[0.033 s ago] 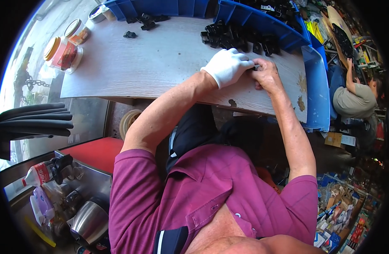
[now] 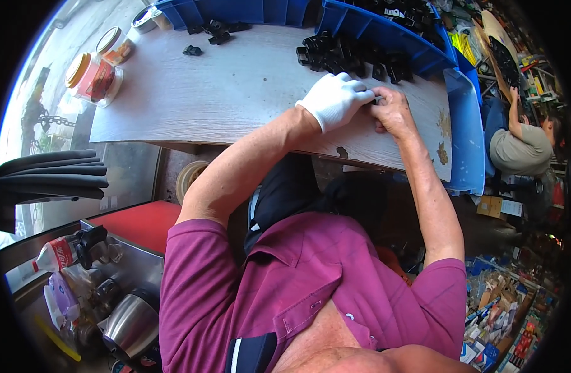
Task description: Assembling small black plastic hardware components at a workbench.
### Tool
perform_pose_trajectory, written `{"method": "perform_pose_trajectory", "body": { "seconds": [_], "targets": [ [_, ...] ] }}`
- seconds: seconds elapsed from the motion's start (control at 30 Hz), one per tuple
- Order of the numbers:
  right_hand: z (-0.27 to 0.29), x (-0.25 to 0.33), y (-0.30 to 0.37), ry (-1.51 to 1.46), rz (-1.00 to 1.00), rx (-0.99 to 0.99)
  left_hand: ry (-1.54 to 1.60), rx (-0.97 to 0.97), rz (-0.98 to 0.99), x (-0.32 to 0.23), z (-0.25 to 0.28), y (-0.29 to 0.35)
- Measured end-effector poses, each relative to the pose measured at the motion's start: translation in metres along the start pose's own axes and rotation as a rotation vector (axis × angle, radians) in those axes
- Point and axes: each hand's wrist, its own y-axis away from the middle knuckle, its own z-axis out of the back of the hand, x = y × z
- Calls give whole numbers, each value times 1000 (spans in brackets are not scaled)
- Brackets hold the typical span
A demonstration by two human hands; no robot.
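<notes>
"White-gloved left hand (image 2: pixel 336 101), one o'clock?"
"Fingers curled; grip cannot be told."
"Small black part (image 2: pixel 376 101), between the hands?"
"Mostly hidden; likely light, stiff. Hold by edges."
"Right hand (image 2: pixel 393 113), two o'clock?"
"Bare; thumb and forefinger pinching the part."

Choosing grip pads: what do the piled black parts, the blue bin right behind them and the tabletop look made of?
Black parts: probably molded plastic, faintly glossy; small highlights, though coated metal is possible.
Blue bin: likely molded plastic, semi-gloss; even color, thin walls.
Tabletop: wood or wood-look laminate, pale, dull sheen; grain streaks, brown worn patches.
</notes>
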Motion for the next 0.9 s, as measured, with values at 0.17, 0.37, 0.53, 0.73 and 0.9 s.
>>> {"method": "perform_pose_trajectory", "body": {
  "seconds": [0.17, 0.37, 0.53, 0.73, 0.9],
  "targets": [
    [-4, 1, 2, 40, 34, -23, -46, 180, 111, -16, 13, 8],
    [2, -6, 3, 22, 25, -43, 62, -4, 147, -12, 37, 20],
    [14, -21, 9, -433, 21, -108, -618, -291, 342, 133, 109, 85],
    [53, -49, -2, -624, -118, -299, -655, 180, 543, 200, 150, 127],
    [96, -78, -19, -739, -200, -575, -587, 249, 536, 178, 151, 117]
  ]
}}
